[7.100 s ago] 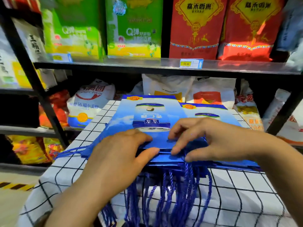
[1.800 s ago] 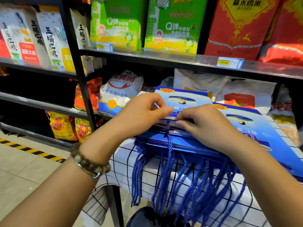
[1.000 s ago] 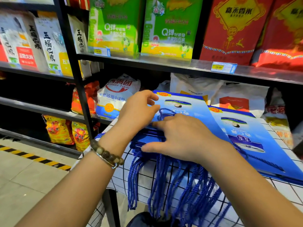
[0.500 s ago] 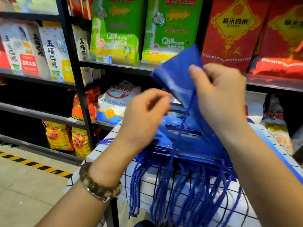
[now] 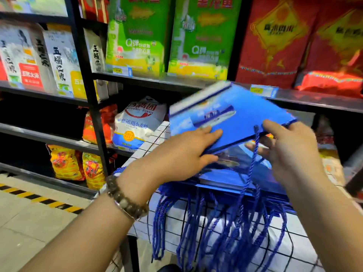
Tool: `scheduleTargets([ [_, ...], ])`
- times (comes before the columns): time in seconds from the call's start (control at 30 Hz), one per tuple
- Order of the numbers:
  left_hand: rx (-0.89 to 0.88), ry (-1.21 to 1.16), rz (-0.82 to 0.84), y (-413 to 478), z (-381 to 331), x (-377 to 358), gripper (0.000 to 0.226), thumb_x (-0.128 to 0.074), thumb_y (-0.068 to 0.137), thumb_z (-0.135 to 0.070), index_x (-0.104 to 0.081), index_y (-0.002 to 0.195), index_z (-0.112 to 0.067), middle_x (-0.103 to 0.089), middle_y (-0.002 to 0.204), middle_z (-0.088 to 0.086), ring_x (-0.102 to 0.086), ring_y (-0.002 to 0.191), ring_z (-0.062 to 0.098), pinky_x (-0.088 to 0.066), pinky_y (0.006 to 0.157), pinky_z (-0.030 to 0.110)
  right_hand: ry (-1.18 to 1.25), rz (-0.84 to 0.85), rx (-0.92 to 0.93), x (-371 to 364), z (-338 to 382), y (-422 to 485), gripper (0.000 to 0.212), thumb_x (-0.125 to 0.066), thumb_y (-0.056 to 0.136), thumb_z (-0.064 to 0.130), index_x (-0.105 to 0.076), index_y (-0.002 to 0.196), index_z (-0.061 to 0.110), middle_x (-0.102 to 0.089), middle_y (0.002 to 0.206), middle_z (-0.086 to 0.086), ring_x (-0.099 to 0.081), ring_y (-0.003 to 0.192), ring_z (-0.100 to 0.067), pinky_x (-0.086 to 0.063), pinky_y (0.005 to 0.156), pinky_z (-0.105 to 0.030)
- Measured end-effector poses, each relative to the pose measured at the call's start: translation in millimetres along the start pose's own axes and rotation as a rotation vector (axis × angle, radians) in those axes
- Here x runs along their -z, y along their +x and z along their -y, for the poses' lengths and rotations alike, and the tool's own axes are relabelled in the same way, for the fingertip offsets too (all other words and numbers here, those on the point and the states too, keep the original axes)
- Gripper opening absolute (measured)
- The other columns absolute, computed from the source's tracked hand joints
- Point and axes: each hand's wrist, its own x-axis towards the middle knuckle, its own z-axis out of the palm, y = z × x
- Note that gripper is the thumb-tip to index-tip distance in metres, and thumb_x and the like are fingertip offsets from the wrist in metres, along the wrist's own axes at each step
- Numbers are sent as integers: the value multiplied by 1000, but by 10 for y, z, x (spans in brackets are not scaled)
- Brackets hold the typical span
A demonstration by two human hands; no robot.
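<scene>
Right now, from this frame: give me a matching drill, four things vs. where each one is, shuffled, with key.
1. lifted blue bag
2. stack of blue bags
3. white flour sack
4. bead bracelet

A. at the wrist of the left hand
B. on the dark shelf
C. tilted, gripped by left hand and right hand
D. flat on the checked cloth, cords hanging over its edge

Pairs: 1-C, 2-D, 3-B, 4-A.
</scene>
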Motion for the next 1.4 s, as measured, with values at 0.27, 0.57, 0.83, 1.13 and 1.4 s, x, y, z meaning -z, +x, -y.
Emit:
scheduleTargets([
  [0.27, 82, -97, 172, 7, 80, -192, 44, -39, 97, -34, -33, 141, -33, -35, 148, -6, -34, 134, 19, -28, 108, 31, -772, 220, -125, 585, -20, 63, 11, -62, 85, 9, -62, 74, 11, -67, 74, -9, -63, 64, -20, -51, 48, -26],
  [0.57, 100, -75, 245, 5, 94, -230, 41, -36, 98, -38, -36, 138, -36, -38, 146, -8, -34, 133, 17, -29, 107, 31, -1212, 777, 494, 479, -106, -10, 31, -75, 73, 25, -66, 93, 47, -47, 103, 27, -45, 98, 8, -31, 82, -4],
  [0.83, 123, -396, 251, -52, 36, -60, 38, -35, 92, -49, -57, 120, -35, -57, 127, -10, -50, 115, 10, -36, 101, 29, -801, 534, 320, 187, -57, 182, 22, -58, 86, 9, -59, 68, 22, -62, 54, 8, -53, 51, 0, -39, 55, -8],
  [1.13, 257, -799, 164, 12, -125, 20, 8, -70, 79, -27, -69, 74, -21, -62, 65, -6, -51, 62, 4, -39, 64, 16, -558, 210, 129, 8, -208, 384, 28, -56, 89, 11, -54, 62, 9, -53, 38, 4, -48, 33, -7, -35, 37, -11],
  [1.4, 323, -756, 105, 135, -141, -25, 21, -66, 82, -22, -64, 62, -17, -59, 58, -6, -50, 55, 5, -39, 55, 14, -749, 138, 133, 108, -232, 412, 9, -66, 83, 22, -63, 84, 14, -62, 70, 0, -56, 54, -11, -43, 57, -20],
])
